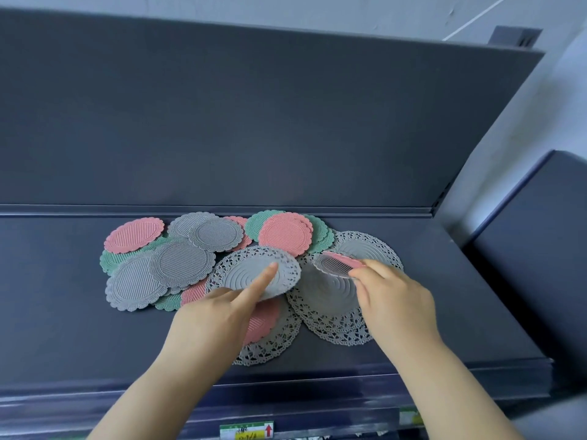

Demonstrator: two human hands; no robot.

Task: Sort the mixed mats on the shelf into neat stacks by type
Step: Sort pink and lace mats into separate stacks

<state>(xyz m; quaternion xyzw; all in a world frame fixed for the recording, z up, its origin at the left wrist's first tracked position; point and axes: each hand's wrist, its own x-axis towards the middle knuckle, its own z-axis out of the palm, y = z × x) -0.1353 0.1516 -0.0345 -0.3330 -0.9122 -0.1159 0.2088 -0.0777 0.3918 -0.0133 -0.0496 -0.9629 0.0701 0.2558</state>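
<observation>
You face a dark blue-grey shelf [444, 296] with a tall back panel [254, 122] of the same colour rising behind it. Above the panel runs a pale, softly lit wall [286, 11]. To your right stands another dark unit [540, 233]. A green-and-yellow price label [246, 430] sits on the shelf's front edge.

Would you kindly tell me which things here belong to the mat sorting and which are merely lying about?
In the job:
left hand, holding a raised grey lace mat
right hand, pinching pink and grey ribbed mats
mixed ribbed pile
flat lace mats
shelf

Just there:
price label on the shelf edge
neighbouring dark unit at right
</observation>
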